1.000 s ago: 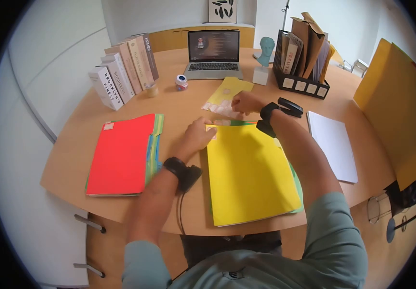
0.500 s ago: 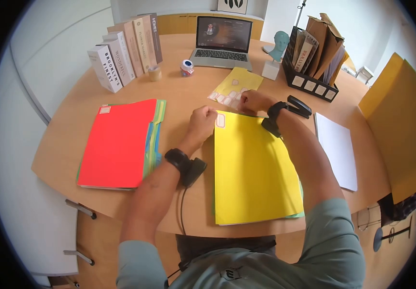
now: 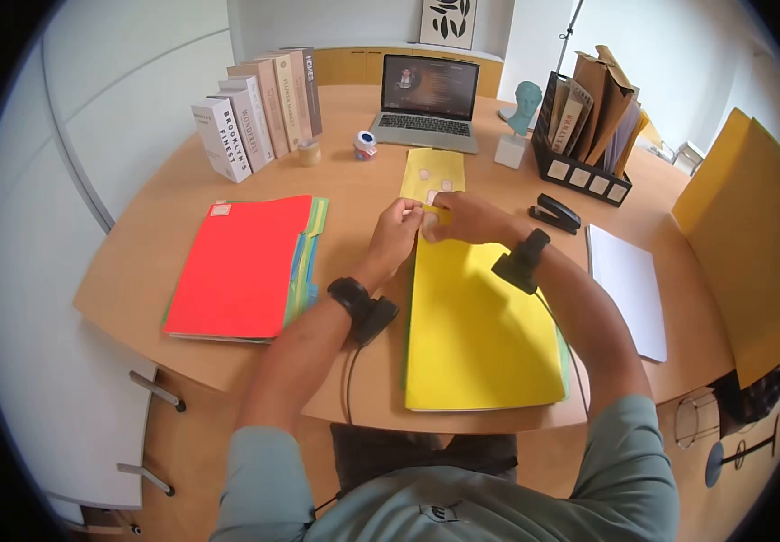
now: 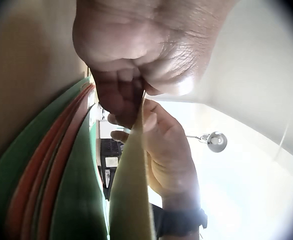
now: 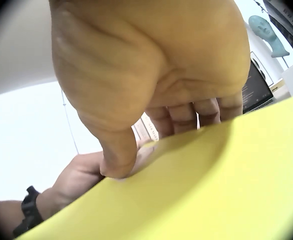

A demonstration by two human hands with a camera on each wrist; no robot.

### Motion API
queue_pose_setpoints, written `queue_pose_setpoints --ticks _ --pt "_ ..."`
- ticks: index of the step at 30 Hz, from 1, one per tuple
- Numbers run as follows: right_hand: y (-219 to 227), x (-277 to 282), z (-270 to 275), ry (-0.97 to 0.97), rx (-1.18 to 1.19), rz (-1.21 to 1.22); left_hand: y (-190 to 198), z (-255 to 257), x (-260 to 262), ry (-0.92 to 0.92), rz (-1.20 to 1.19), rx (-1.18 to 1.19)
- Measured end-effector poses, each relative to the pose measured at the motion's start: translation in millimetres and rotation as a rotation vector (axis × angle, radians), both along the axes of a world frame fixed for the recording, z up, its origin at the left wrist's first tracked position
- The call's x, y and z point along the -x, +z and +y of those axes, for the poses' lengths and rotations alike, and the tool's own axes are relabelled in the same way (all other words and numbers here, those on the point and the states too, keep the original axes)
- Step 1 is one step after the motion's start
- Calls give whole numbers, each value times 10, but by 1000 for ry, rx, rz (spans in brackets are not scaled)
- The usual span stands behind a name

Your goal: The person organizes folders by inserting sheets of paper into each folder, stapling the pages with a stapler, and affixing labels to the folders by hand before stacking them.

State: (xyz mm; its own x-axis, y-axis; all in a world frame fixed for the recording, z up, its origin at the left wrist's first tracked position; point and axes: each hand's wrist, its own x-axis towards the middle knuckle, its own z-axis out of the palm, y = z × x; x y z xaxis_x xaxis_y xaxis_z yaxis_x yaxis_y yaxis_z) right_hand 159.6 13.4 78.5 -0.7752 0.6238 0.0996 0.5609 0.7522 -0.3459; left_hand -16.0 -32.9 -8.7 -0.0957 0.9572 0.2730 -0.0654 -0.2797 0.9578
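Observation:
In the head view the yellow folder (image 3: 485, 334) lies uppermost on a pile in front of me, its top edge raised. My left hand (image 3: 394, 237) pinches its top left corner. Just beside it, my right hand (image 3: 476, 219) grips the same edge, with its thumb (image 5: 119, 155) on the front face and the other fingers behind. A pale label (image 3: 429, 226) at the corner is partly covered by the right hand. In the left wrist view, green (image 4: 76, 180) and red folders (image 4: 29, 190) sit below the lifted yellow one.
Beyond the hands lies a yellow sheet of labels (image 3: 435, 163). A red folder (image 3: 241, 271) tops another pile at left. At right are a stapler (image 3: 555, 214), white paper (image 3: 625, 289) and a black file box (image 3: 580, 172). A laptop (image 3: 428, 99) and books (image 3: 254, 122) stand farther back.
My right hand has come back from the label sheet to the yellow folder's top edge, which has been lifted. The left hand stays at the corner. The stapler shows clear of the right wrist.

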Motion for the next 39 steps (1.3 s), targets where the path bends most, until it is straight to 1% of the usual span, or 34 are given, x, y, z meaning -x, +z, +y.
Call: queue_pose_setpoints --ticks 3,6,9,10,12,13,14,15,17,18,19,20,21,22,23,24,25,26,27,29,30,31,32,35,38,39 --pt "-60 -90 80 -112 30 129 -32 5 -88 -93 99 -13" --pt "-147 -262 229 -161 82 404 102 -135 -265 -223 90 116" --pt "64 -413 -21 -45 143 333 160 -184 -434 -343 80 182" --pt "90 -454 -54 -37 91 325 180 -197 -513 -403 62 67" --pt "63 -515 -96 -11 -1 310 172 -270 -641 -414 -64 136" --pt "40 -562 -53 -36 -33 318 219 -346 -665 -408 -126 169" --pt "34 -630 36 -56 -65 328 292 -424 -653 -421 44 136" --pt "6 -662 122 -73 -93 338 310 -493 -659 -391 91 119" --pt "126 -732 56 -154 -82 347 268 -602 -700 -336 182 95" --pt "144 -747 18 -149 -119 428 192 -555 -657 -360 173 156" --pt "146 -778 -5 -152 -157 507 265 -607 -594 -318 259 166" --pt "186 -818 14 -173 -187 446 421 -703 -505 -280 346 174" --pt "192 -842 -2 -175 -67 562 534 -755 -391 -245 434 181" --pt "263 -869 -72 -177 53 674 399 -636 -158 -182 506 -78" --pt "348 -926 -157 -181 173 786 479 -690 53 -129 482 -33" --pt "460 -1037 -288 -204 131 737 605 -809 278 -78 458 12" --pt "474 -1132 -350 -225 159 770 946 -1090 398 43 522 96" --pt "457 -1244 -389 -248 188 802 1023 -1237 628 27 331 102" --pt "412 -1358 -400 -272 214 834 1076 -1259 1007 46 316 129" --pt "275 -1607 -384 -281 343 823 1180 -1303 1764 84 286 181" --pt "199 -1697 -406 -302 386 830 1125 -1311 2167 120 95 202" --pt "124 -1765 -429 -322 430 837 1072 -1309 2563 170 135 211" --pt "44 -1810 -454 -361 449 850 1156 -1424 2577 254 43 250" --pt "-126 -1903 -494 -405 515 788 1068 -1577 3035 383 31 332" --pt "-228 -1952 -486 -418 575 825 912 -1619 3389 354 46 395" --pt "-234 -1974 -487 -420 586 831 860 -1619 3470 376 77 421"
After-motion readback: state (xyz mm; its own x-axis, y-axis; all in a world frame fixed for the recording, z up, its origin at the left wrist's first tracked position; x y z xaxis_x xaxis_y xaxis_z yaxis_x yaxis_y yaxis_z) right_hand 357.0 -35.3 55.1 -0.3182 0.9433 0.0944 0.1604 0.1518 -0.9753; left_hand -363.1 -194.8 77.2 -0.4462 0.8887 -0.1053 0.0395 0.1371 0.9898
